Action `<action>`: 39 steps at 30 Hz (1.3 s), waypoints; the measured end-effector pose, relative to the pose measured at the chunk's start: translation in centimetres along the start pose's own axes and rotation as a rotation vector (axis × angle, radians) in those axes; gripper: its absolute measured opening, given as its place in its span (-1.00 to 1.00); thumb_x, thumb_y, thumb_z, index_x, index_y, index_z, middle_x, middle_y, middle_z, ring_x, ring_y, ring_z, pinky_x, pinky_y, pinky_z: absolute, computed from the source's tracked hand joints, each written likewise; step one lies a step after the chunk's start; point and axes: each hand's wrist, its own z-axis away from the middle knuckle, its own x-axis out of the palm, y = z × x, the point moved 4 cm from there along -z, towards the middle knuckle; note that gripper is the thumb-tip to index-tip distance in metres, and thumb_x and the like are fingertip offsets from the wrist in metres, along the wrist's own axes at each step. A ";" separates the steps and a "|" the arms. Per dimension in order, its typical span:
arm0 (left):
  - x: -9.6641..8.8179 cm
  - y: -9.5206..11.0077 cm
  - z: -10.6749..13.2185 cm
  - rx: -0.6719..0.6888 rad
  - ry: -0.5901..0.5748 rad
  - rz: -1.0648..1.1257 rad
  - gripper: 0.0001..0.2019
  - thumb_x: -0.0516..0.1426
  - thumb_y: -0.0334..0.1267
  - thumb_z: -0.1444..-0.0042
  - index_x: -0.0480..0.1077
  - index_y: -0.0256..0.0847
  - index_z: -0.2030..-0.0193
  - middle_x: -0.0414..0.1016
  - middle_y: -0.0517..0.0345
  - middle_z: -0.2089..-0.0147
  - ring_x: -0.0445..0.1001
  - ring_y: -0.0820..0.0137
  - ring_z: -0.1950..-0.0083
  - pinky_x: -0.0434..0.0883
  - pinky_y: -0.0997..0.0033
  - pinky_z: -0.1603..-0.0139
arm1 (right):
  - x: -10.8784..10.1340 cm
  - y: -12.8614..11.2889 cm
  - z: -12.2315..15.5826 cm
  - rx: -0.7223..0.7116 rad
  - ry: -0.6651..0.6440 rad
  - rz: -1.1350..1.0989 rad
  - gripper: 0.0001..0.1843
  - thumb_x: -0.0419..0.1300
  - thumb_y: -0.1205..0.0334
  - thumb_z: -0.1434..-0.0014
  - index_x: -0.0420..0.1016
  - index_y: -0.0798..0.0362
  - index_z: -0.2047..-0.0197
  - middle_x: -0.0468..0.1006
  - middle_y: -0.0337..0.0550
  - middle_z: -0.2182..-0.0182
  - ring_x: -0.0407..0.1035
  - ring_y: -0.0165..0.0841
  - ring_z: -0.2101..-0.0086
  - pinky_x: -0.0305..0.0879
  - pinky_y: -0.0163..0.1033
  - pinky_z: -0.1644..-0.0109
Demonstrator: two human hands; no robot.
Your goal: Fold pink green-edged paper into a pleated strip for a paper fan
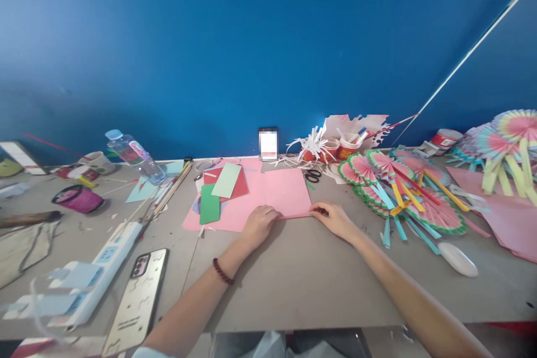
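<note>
A sheet of pink paper (pixel 287 190) lies flat in front of me, with a narrow strip folded along its near edge. My left hand (pixel 262 224) is closed at the left end of that fold, its fingers curled and pressed onto the edge. At the near right corner, my right hand (pixel 331 217) pinches the paper between thumb and fingers. Left of the sheet is a larger pink sheet (pixel 235 224), carrying a green card (pixel 210 207), a pale green card (pixel 226 180) and a red card (pixel 241 187). Black-handled scissors (pixel 314 175) rest just beyond the sheet's right side.
Pleated paper fans (pixel 394 184) with ribbons spread to the right, near a white computer mouse (pixel 457 259). Paper cups (pixel 348 145) and white paper strips (pixel 314 142) stand by the blue wall. A phone (pixel 136 296), power strip (pixel 100 268) and tilted bottle (pixel 134 154) occupy the left.
</note>
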 end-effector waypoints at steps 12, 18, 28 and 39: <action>-0.2 -0.9 -0.8 -0.138 0.017 0.318 -0.85 0.08 -0.40 -0.20 0.48 -0.21 0.33 0.53 0.12 0.30 0.47 0.40 0.22 0.39 0.38 0.14 | 0.1 -0.3 -0.2 0.075 0.043 -0.008 -0.80 0.13 0.17 -0.01 0.52 0.06 0.51 0.56 -0.12 0.45 0.41 -0.32 0.41 0.32 -0.25 0.27; 0.0 -0.9 -0.6 -0.150 0.023 0.317 -0.84 0.08 -0.40 -0.18 0.49 -0.20 0.33 0.52 0.11 0.30 0.46 0.38 0.21 0.40 0.34 0.12 | 0.0 -0.2 -0.1 0.092 0.049 0.001 -0.79 0.14 0.15 -0.01 0.54 0.06 0.49 0.58 -0.11 0.45 0.42 -0.30 0.42 0.32 -0.24 0.27; -0.3 -1.2 -0.7 -0.247 0.005 0.390 -0.87 0.12 -0.37 -0.15 0.51 -0.19 0.29 0.45 0.13 0.26 0.45 0.42 0.23 0.41 0.42 0.18 | -0.2 0.0 -0.5 0.154 -0.047 -0.021 -0.81 0.15 0.17 -0.01 0.57 0.04 0.39 0.60 -0.18 0.46 0.40 -0.33 0.42 0.30 -0.25 0.27; -0.3 -1.1 -0.9 -0.256 -0.005 0.373 -0.88 0.12 -0.37 -0.14 0.51 -0.19 0.32 0.47 0.12 0.28 0.44 0.40 0.26 0.41 0.39 0.21 | 0.2 0.2 -0.5 0.161 -0.018 -0.095 -0.84 0.14 0.17 0.03 0.50 0.04 0.42 0.52 -0.21 0.51 0.37 -0.35 0.44 0.30 -0.26 0.30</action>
